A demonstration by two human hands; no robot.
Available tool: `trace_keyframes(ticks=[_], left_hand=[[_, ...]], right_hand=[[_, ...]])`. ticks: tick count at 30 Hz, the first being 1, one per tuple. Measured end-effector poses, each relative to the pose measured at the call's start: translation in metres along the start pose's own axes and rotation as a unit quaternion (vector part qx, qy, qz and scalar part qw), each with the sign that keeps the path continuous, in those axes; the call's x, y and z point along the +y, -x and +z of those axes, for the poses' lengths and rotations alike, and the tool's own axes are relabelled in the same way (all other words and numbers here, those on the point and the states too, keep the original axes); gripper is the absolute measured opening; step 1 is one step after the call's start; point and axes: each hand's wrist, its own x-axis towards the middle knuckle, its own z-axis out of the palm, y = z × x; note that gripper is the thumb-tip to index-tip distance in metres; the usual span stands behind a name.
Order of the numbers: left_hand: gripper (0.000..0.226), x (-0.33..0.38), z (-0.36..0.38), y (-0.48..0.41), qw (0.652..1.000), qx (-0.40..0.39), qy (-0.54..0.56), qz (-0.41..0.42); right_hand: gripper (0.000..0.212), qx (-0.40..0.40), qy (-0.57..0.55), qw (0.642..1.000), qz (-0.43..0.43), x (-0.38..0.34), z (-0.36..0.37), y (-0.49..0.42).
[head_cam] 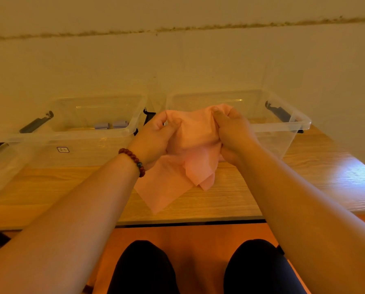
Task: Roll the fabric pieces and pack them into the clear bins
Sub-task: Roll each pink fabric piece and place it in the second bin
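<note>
A pink fabric piece [195, 143] hangs bunched between both hands above the wooden table [50, 187], its lower corners draping onto the tabletop. My left hand [156, 136] grips its left upper edge, and my right hand [232, 132] grips its right upper edge. Behind them stand two clear bins. The left bin [71, 143] holds two small grey-blue fabric rolls [111, 125]. The right bin [283, 126] shows nothing inside, though my hands and the fabric hide part of it.
Both bins have black latch handles [36, 123] at their ends. A pale wall rises right behind the bins. The table's front edge runs across the lower middle, with my knees [145, 268] below it. Bare tabletop lies left and right of the fabric.
</note>
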Motion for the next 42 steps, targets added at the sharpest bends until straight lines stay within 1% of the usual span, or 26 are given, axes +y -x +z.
trace_keyframes(ticks=[2,3,5,6,7,9,11,14,17,20,21,24,27,28,29,31,32,34,36,38,39,40,42], left_hand=[[0.011,-0.002,0.000,0.002,1.000,-0.010,0.015,-0.013],[0.011,-0.004,-0.001,0.004,0.999,-0.024,0.000,-0.022],[0.013,-0.007,0.000,0.008,0.995,-0.048,-0.082,-0.033],[0.009,-0.008,-0.001,0.009,0.992,-0.046,-0.116,-0.032],[0.006,-0.008,-0.002,0.010,0.991,-0.036,-0.125,-0.030],[0.008,-0.006,-0.004,0.009,0.996,-0.011,-0.090,-0.017],[0.010,-0.001,-0.005,0.008,0.998,-0.004,-0.059,-0.005],[0.014,0.002,-0.003,0.007,0.999,0.015,-0.046,0.003],[0.016,0.003,-0.002,0.005,0.998,0.040,-0.039,0.013],[0.016,0.006,0.000,0.003,0.998,0.047,-0.041,0.028],[0.016,0.007,-0.001,0.002,0.997,0.049,-0.044,0.035],[0.017,0.017,-0.004,-0.001,0.996,0.060,-0.043,0.053],[0.017,0.021,-0.005,-0.006,0.995,0.064,-0.063,0.042],[0.016,0.022,-0.004,-0.006,0.996,0.062,-0.052,0.022],[0.015,0.021,-0.004,-0.005,0.999,0.048,-0.019,-0.006],[0.021,0.018,-0.004,0.001,0.996,-0.018,0.062,-0.067],[0.026,0.015,-0.003,0.006,0.991,-0.052,0.079,-0.090],[0.028,0.008,-0.001,0.013,0.988,-0.074,0.074,-0.114],[0.024,0.005,0.000,0.014,0.988,-0.060,0.091,-0.113],[0.016,0.009,0.000,0.011,0.986,-0.039,0.139,-0.088],[0.020,0.012,-0.001,0.009,0.984,-0.031,0.157,-0.074],[0.025,0.016,-0.001,0.007,0.983,-0.029,0.169,-0.065],[0.025,0.018,0.001,0.005,0.982,-0.060,0.172,-0.054]], right_hand=[[0.008,0.002,-0.043,0.999,0.014,-0.003,-0.002,-0.002],[0.007,0.002,-0.064,0.998,0.023,-0.003,-0.004,-0.003],[0.009,-0.006,-0.072,0.997,0.028,-0.005,-0.009,-0.002],[0.010,-0.009,-0.065,0.998,0.024,-0.005,-0.012,0.001],[0.011,-0.011,-0.060,0.998,0.022,-0.005,-0.015,0.004],[0.018,-0.029,-0.065,0.997,0.038,-0.001,-0.019,0.016],[0.021,-0.037,-0.059,0.997,0.044,0.007,-0.022,0.028],[0.030,-0.036,-0.049,0.998,0.027,0.015,-0.021,0.039],[0.030,-0.029,-0.042,0.999,0.018,0.020,-0.018,0.044],[0.033,-0.091,0.009,0.993,0.073,0.027,-0.013,0.046],[0.029,-0.099,0.020,0.991,0.083,0.026,-0.012,0.045],[0.013,-0.064,-0.018,0.996,0.059,0.015,-0.014,0.038],[0.020,-0.039,-0.028,0.998,0.035,-0.001,-0.015,0.031],[0.019,-0.028,-0.031,0.998,0.039,-0.003,-0.014,0.028],[0.017,-0.020,-0.036,0.998,0.047,-0.006,-0.014,0.026],[0.015,-0.012,-0.051,0.997,0.059,-0.006,-0.015,0.022],[0.015,-0.011,-0.061,0.996,0.061,-0.007,-0.015,0.021],[0.016,-0.009,-0.087,0.994,0.068,-0.008,-0.019,0.019],[0.022,-0.031,-0.158,0.984,0.081,-0.013,-0.022,0.018],[0.032,-0.077,-0.233,0.966,0.075,-0.020,-0.026,0.017],[0.039,-0.090,-0.243,0.964,0.067,-0.024,-0.026,0.018],[0.044,-0.082,-0.230,0.968,0.060,-0.026,-0.026,0.016],[0.047,-0.040,-0.161,0.985,0.048,-0.026,-0.026,0.011]])
